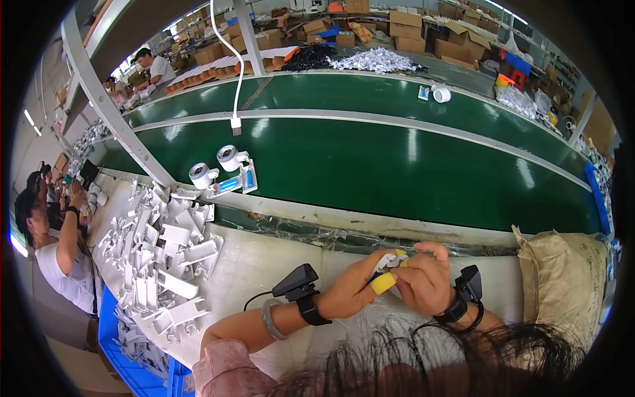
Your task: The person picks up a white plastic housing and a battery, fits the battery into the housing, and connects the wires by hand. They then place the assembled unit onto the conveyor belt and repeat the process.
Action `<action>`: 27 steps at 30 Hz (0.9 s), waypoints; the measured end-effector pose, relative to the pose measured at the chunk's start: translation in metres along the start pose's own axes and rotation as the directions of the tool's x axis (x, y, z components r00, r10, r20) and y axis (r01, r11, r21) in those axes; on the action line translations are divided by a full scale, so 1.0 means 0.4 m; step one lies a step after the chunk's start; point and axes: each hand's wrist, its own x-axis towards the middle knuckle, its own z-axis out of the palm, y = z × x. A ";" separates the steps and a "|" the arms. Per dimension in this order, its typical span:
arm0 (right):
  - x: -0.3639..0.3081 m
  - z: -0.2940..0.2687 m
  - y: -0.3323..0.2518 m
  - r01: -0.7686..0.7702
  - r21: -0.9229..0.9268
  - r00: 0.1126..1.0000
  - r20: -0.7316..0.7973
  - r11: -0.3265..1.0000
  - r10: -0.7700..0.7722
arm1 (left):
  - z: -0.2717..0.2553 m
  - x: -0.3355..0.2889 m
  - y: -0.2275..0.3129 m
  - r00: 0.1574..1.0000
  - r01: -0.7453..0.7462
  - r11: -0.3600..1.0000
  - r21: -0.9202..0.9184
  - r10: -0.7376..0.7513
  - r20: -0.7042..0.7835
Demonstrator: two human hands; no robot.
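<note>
In front of me, above the near worktop (251, 264), my two hands meet. My left hand (350, 286) is closed round a small white plastic part (385, 264), whose exact kind is partly hidden by my fingers. My right hand (426, 283) pinches at the same part from the other side, its index finger raised. Yellow wraps (383, 283) show at my fingertips. To the left lies a heap of white plastic brackets (175, 241), apart from both hands.
Beyond the worktop runs a green conveyor belt (331, 159) carrying white round-headed lamp units (228, 159). A white USB cable (235, 99) hangs over it. At right stands a brown paper sack (562, 284); a blue bin (119, 354) is lower left. A co-worker (59, 258) is at far left.
</note>
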 end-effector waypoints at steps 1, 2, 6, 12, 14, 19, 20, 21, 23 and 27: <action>0.003 -0.001 0.000 0.000 0.005 1.000 0.004 1.000 0.000 | 0.000 -0.002 0.006 1.000 0.031 0.999 -0.012 -0.031 0.004; 0.004 -0.002 -0.001 0.000 0.010 1.000 0.009 1.000 0.000 | -0.001 -0.003 0.009 0.998 0.062 0.998 -0.024 -0.062 0.008; 0.003 -0.003 -0.003 -0.015 0.020 1.000 0.013 1.000 0.015 | 0.004 0.002 0.002 0.999 -0.045 0.999 0.021 0.046 -0.008; -0.003 0.000 0.002 -0.009 0.012 1.000 0.005 1.000 0.009 | 0.002 -0.001 0.004 1.000 0.003 1.000 0.012 -0.003 -0.003; -0.005 -0.002 0.000 -0.036 0.038 0.999 0.026 0.999 0.036 | 0.004 -0.004 0.003 0.999 0.037 0.999 -0.025 -0.038 -0.005; -0.005 -0.002 -0.001 -0.046 0.028 0.999 0.022 0.999 0.046 | -0.009 -0.008 0.003 0.993 0.100 0.994 -0.039 -0.097 0.072; -0.004 -0.001 -0.001 -0.050 0.044 0.998 0.025 0.998 0.049 | -0.008 -0.008 0.004 0.993 0.102 0.994 -0.048 -0.099 0.070; -0.003 -0.001 -0.002 -0.049 0.045 0.999 0.026 0.998 0.048 | -0.008 -0.008 0.005 0.993 0.102 0.994 -0.048 -0.099 0.069; -0.003 0.000 -0.002 -0.044 0.037 0.999 0.028 0.998 0.043 | -0.007 -0.009 0.007 0.992 0.119 0.992 -0.052 -0.116 0.058; 0.001 0.000 -0.004 -0.045 0.039 0.999 0.033 0.998 0.043 | -0.006 -0.008 0.007 0.994 0.093 0.994 -0.053 -0.089 0.063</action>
